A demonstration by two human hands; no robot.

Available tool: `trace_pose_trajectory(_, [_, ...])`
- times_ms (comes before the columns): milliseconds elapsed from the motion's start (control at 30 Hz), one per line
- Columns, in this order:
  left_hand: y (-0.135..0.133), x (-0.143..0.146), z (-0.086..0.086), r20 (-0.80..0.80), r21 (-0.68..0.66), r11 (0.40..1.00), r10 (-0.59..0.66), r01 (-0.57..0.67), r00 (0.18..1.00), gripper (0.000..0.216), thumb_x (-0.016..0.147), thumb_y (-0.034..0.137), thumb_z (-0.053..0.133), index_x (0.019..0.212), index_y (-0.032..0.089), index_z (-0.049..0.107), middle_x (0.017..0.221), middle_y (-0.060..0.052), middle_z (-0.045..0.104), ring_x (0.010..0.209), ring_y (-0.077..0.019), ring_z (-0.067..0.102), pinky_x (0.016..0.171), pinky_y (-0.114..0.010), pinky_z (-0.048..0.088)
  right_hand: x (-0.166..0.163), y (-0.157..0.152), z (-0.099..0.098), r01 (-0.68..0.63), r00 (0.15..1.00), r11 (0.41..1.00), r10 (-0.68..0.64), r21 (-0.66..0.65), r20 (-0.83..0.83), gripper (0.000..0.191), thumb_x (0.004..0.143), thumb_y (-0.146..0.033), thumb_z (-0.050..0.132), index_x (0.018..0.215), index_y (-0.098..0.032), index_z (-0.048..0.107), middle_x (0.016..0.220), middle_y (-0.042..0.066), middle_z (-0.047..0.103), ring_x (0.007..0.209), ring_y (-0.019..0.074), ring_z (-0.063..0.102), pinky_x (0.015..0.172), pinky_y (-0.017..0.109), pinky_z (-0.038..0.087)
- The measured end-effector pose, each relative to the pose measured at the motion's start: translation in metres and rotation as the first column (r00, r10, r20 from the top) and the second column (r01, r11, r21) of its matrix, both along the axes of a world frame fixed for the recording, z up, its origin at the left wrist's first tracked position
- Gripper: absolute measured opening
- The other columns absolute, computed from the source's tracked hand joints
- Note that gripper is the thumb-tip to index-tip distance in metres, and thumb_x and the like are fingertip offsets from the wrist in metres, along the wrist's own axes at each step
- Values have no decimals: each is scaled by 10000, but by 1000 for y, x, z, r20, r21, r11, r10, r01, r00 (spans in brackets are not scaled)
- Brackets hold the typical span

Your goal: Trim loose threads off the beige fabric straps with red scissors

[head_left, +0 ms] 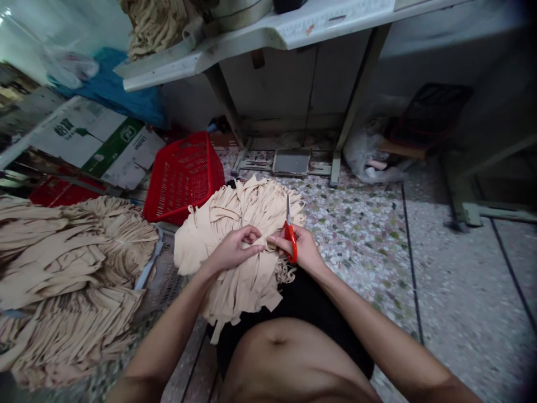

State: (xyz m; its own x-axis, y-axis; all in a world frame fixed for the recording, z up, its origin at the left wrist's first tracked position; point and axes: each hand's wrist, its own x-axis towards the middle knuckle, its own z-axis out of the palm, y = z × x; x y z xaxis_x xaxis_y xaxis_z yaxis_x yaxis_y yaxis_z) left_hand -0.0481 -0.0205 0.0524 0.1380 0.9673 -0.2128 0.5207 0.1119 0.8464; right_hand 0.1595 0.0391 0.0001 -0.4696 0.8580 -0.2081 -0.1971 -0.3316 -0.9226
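Note:
A heap of beige cut fabric pieces (239,280) with narrow strap-like ends lies across my lap. My left hand (237,246) pinches part of this fabric between thumb and fingers near the middle of the heap. Close beside it, my right hand (304,246) holds red-handled scissors (290,240), their blades pointing away from me. The thumb and finger of that same hand also pinch the fabric, a short way from my left fingertips. Whether the blades are fully together is hard to make out.
Larger stacks of beige fabric (62,252) lie at my left. Beyond my lap stands a red plastic basket (180,173), with a white and green carton (100,140) behind it. A white-edged worktable (251,42) with a floor pedal (291,161) is ahead. A plastic bag (369,151) sits at right.

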Motion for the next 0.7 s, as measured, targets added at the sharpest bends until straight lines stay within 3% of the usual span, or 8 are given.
trace_pose_trajectory(133, [-2, -10, -5, 180, -65, 997, -16, 29, 984, 319, 893, 381, 737, 1096, 167, 617, 986, -44, 623, 923, -164, 590, 858, -287, 466, -19, 10, 12, -16, 996, 1000, 16, -2, -85, 481, 618, -486, 948, 700, -199, 570, 608, 0, 669, 451, 120, 546, 432, 234, 425])
trace_pose_trajectory(233, [0, -17, -10, 303, -101, 994, -13, 45, 953, 351, 875, 368, 758, 1085, 168, 561, 952, -27, 590, 889, -150, 575, 838, -280, 457, -27, 20, 27, 47, 990, 999, -48, -13, -134, 443, 607, -378, 962, 703, -197, 569, 689, 10, 698, 466, 114, 554, 434, 234, 438])
trace_pose_trajectory(433, [22, -21, -10, 398, -229, 966, -18, 119, 917, 387, 798, 393, 830, 983, 130, 616, 864, -15, 599, 780, -133, 574, 750, -268, 459, -21, 51, 51, 39, 947, 999, -26, 35, -320, 373, 660, -277, 904, 744, -205, 548, 744, 2, 704, 484, 110, 564, 488, 255, 483])
trace_pose_trajectory(600, [40, -11, -1, 626, -299, 951, 133, 78, 769, 444, 672, 304, 928, 971, 122, 655, 908, -40, 650, 767, -116, 616, 728, -247, 489, -5, 64, 61, 100, 975, 991, -80, 91, -206, 426, 682, -378, 899, 736, -228, 504, 836, 47, 730, 620, 185, 665, 583, 327, 564])
trace_pose_trajectory(700, [47, 1, 8, 636, -302, 953, 177, 32, 751, 420, 703, 330, 910, 982, 113, 682, 866, -43, 663, 706, -108, 616, 671, -236, 491, 4, 62, 59, 134, 985, 982, -118, 136, -123, 411, 732, -443, 867, 721, -228, 516, 834, 57, 725, 765, 247, 726, 698, 370, 599])
